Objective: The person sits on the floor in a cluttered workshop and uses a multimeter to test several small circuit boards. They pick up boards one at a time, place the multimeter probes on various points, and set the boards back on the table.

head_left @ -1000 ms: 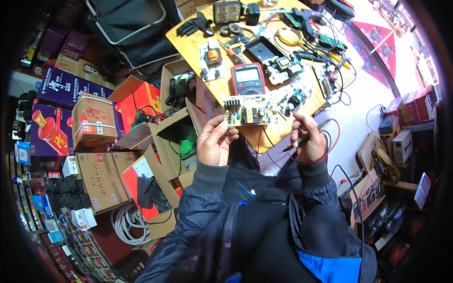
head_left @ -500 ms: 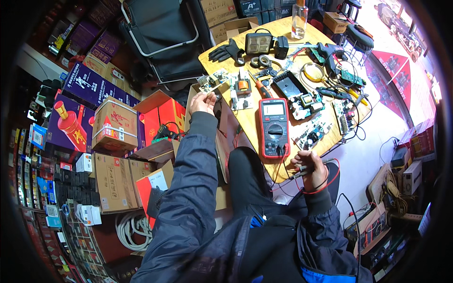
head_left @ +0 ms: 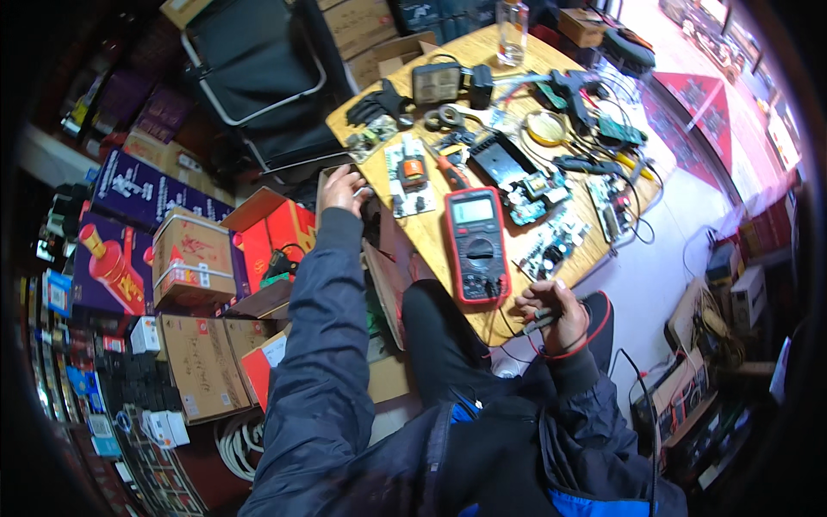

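My left hand (head_left: 342, 189) is off the table's left edge, fingers loosely bent and apart, with nothing clearly visible in them. Just beyond it, a small circuit board (head_left: 372, 138) lies at the table's left corner. Another board with an orange transformer (head_left: 413, 170) sits to the right of that hand. My right hand (head_left: 564, 317), at the near edge, is closed around the multimeter probes (head_left: 539, 321), and a red lead loops over its wrist. Between the hands, a red and black multimeter (head_left: 476, 246) lies face up. A populated circuit board (head_left: 553, 244) rests beyond my right hand.
On the wooden table (head_left: 469, 321) are a black casing (head_left: 502, 160), a black glove (head_left: 379, 103), a square lamp (head_left: 437, 84), a glass bottle (head_left: 512, 34) and tangled leads. An open carton (head_left: 388, 289) stands below the left edge. Stacked boxes (head_left: 202, 258) fill the left.
My left hand has let go of the small circuit board and drawn back from it. My right hand keeps hold of the probes. The whole view has shifted slightly.
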`<state>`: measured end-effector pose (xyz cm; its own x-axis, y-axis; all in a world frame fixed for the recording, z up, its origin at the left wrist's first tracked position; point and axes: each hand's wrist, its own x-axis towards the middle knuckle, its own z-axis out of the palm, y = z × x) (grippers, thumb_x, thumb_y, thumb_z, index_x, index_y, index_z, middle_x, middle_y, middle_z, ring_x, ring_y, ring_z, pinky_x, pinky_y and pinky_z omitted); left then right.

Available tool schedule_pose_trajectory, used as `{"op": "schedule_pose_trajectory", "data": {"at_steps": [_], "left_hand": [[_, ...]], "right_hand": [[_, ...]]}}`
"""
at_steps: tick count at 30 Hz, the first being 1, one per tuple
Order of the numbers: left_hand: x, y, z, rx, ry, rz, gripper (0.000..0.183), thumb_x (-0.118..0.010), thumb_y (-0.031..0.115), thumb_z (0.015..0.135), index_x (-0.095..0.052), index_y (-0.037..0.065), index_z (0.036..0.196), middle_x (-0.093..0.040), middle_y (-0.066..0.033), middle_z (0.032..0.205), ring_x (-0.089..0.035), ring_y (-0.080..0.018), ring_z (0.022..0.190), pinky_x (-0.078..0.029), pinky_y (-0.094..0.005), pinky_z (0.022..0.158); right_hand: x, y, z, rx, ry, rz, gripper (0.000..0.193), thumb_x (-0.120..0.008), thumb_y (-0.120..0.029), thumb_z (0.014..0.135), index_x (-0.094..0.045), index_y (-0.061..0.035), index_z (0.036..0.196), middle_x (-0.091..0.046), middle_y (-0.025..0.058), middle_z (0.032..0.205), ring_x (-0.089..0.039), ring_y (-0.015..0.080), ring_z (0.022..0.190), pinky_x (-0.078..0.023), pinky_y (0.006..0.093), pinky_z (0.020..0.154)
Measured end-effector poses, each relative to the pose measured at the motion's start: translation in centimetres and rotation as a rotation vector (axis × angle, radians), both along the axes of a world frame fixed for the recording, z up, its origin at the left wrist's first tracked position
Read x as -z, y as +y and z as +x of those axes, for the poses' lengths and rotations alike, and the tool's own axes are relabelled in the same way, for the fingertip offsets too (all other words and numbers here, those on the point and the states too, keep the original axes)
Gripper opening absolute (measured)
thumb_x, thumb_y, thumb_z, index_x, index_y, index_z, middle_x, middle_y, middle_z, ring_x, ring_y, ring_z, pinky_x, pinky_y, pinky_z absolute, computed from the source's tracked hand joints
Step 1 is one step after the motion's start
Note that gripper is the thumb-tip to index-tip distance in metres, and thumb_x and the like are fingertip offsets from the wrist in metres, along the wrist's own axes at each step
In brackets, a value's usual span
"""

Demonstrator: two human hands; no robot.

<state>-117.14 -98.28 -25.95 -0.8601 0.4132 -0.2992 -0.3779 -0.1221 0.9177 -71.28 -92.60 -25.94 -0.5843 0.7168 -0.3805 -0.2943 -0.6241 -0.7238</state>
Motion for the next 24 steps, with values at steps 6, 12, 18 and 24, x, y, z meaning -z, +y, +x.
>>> {"op": "schedule_pose_trajectory", "data": {"at_steps": [6, 12, 18, 24], "left_hand": [[-2.7, -3.6, 9.3, 0.081, 0.165, 0.138, 0.03, -0.062, 0.011, 0.098, -0.061, 0.003, 0.127, -0.065, -0.0058, 0.111, -0.066, -0.0154, 0.092, -0.054, -0.0307, 0.075], [-6.1, -4.8, 21.5, 0.374, 0.334, 0.031, 0.03, -0.064, 0.009, 0.098, -0.061, -0.002, 0.126, -0.064, -0.0068, 0.118, -0.063, -0.0149, 0.105, -0.053, -0.0279, 0.088], [-6.9, -5.1, 29.1, 0.483, 0.849, -0.268, 0.072, -0.087, 0.024, 0.077, -0.056, 0.007, 0.139, -0.039, -0.02, 0.149, -0.048, -0.0328, 0.135, -0.039, -0.0418, 0.113], [-4.7, -2.9, 31.1, 0.41, 1.122, -0.574, 0.098, -0.091, 0.032, 0.069, -0.042, 0.008, 0.151, -0.024, -0.024, 0.161, -0.036, -0.0444, 0.143, -0.037, -0.048, 0.115]], "right_hand": [[0.5, 0.3, 0.4, -0.046, 0.068, -0.021, 0.051, -0.047, -0.042, 0.104, -0.065, 0.0055, 0.11, -0.071, 0.0194, 0.101, -0.073, 0.0311, 0.095, -0.057, 0.0354, 0.077], [-1.6, 0.1, 1.2, -0.04, 0.088, 0.02, 0.053, -0.042, -0.04, 0.106, -0.067, 0.0065, 0.106, -0.071, 0.0197, 0.101, -0.072, 0.0323, 0.095, -0.055, 0.0395, 0.084], [-4.3, 1.6, 3.5, 0.134, 0.032, 0.328, 0.062, -0.031, -0.039, 0.109, -0.066, 0.0087, 0.09, -0.063, 0.0167, 0.093, -0.066, 0.0311, 0.088, -0.052, 0.0418, 0.086], [-5.3, 2.2, 5.9, 0.171, -0.311, 0.494, 0.071, -0.033, -0.055, 0.106, -0.069, 0.0021, 0.087, -0.068, 0.0098, 0.083, -0.063, 0.0166, 0.076, -0.048, 0.0296, 0.07]]}}
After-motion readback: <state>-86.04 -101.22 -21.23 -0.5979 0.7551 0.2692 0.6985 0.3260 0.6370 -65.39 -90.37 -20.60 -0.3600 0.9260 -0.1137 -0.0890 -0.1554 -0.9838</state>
